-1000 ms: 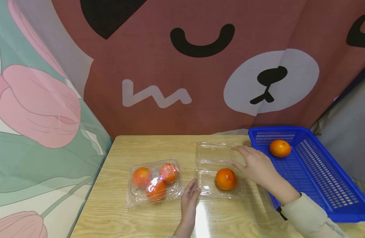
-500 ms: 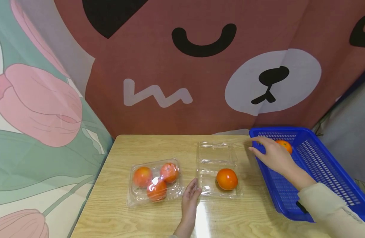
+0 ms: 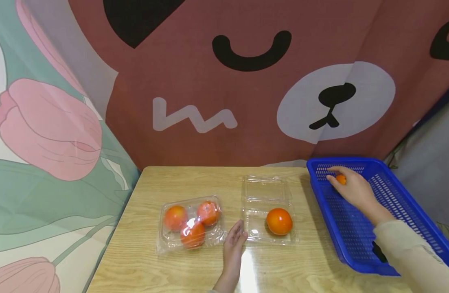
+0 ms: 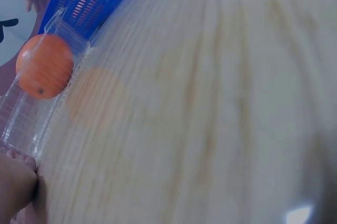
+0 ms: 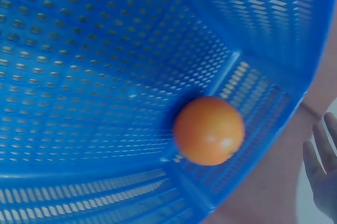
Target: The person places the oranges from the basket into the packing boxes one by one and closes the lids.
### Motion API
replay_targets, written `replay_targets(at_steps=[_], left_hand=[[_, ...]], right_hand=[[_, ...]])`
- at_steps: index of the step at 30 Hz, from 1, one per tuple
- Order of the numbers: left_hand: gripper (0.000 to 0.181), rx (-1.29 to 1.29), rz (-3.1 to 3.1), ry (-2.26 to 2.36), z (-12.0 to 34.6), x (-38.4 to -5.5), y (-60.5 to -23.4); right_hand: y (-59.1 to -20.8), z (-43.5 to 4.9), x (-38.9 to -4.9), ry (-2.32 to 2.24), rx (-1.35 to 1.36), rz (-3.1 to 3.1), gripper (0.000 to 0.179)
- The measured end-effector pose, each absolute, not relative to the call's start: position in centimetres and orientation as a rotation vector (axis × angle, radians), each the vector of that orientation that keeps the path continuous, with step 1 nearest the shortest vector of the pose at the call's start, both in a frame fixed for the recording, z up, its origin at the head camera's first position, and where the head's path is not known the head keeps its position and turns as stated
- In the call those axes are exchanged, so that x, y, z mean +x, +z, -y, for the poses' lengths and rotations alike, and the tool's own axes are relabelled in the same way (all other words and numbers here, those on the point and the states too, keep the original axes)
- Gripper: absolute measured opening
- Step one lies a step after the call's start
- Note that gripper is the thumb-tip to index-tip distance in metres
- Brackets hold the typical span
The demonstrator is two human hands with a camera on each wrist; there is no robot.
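Note:
My right hand (image 3: 356, 192) reaches over the far end of the blue basket (image 3: 332, 228), fingers spread and loosely bent. Beneath it lies a single orange (image 5: 209, 131), partly covered by the hand in the head view; in the right wrist view the fingers are apart from it. My left hand (image 3: 232, 249) rests on edge with its fingers fairly straight, right at the left side of an open clear plastic clamshell box (image 3: 254, 221). One orange (image 3: 279, 221) sits in the right part of that box, whose lid (image 3: 264, 188) is folded back.
To the left of my left hand stands a second clear clamshell (image 3: 163, 244), its lid down over three orange-red fruits (image 3: 192, 235). The wooden table (image 3: 136, 264) ends at a patterned cloth (image 3: 195, 150) behind it.
My right hand has moved rightward from beside the open box, over the basket's rim, to the orange inside. The left hand and both boxes have stayed in place.

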State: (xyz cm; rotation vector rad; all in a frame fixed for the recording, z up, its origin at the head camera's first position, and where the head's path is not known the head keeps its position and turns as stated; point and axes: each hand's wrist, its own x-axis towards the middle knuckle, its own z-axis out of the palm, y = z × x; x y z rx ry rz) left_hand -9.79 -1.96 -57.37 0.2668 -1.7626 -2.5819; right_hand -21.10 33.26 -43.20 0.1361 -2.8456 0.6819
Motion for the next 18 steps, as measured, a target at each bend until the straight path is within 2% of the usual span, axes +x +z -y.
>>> replay_targets(at_steps=[4, 18], left_hand=[[0.052, 0.262, 1.773, -2.577, 2.1, -9.7, -57.2], [0.052, 0.266, 1.792, -2.572, 2.1, -9.5, -57.1]], right_hand=[[-44.0, -34.4, -21.6, 0.701, 0.074, 2.846, 0.040], [-46.2, -37.8, -22.7, 0.853, -0.292, 2.787, 0.057]])
